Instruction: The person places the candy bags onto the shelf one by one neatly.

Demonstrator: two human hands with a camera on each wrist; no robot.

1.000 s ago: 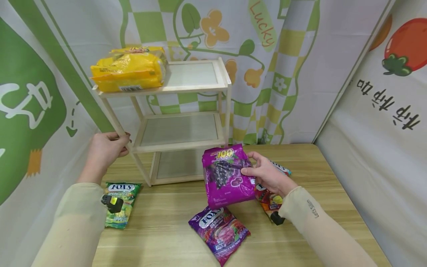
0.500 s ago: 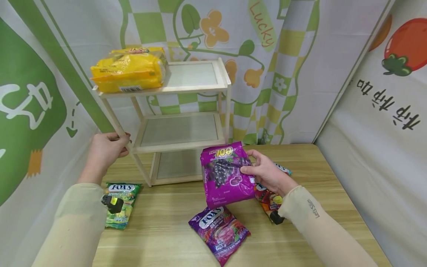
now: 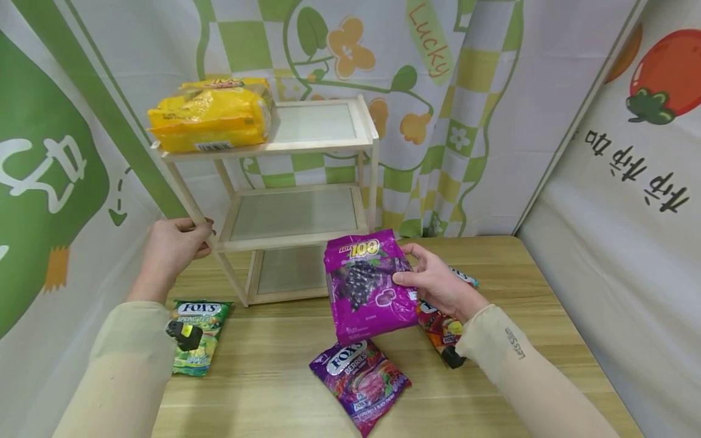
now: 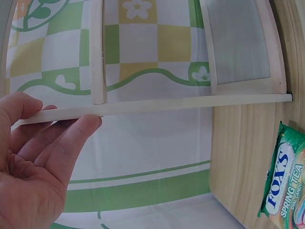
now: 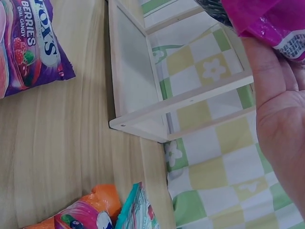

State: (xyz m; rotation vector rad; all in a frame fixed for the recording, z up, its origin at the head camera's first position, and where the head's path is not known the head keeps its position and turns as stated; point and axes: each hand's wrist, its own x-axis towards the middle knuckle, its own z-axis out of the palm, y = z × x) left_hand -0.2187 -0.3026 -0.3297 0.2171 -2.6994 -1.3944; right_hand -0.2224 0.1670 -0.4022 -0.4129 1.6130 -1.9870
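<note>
My right hand (image 3: 440, 286) grips a purple candy bag (image 3: 369, 289) marked "100" by its right edge, thumb across the front. The bag is held up in front of the lower right of a three-tier wooden shelf rack (image 3: 296, 237). In the right wrist view only a corner of the purple bag (image 5: 267, 24) shows above the palm. My left hand (image 3: 177, 243) pinches the rack's front left post, and the left wrist view shows its thumb and fingers round that post (image 4: 152, 104). On the top tier, at the left, lies a yellow candy bag (image 3: 213, 115).
A purple Fox's Berries bag (image 3: 361, 383) lies on the wooden table (image 3: 263, 377) below the held bag. The green Fox's Spring Tea bag (image 3: 202, 334) is by the left forearm. An orange-red bag (image 3: 440, 331) and a teal-edged bag (image 3: 464, 277) are partly hidden by the right hand.
The purple bag in my right hand has shifted slightly left and up, towards the rack. My left hand stays on the post.
</note>
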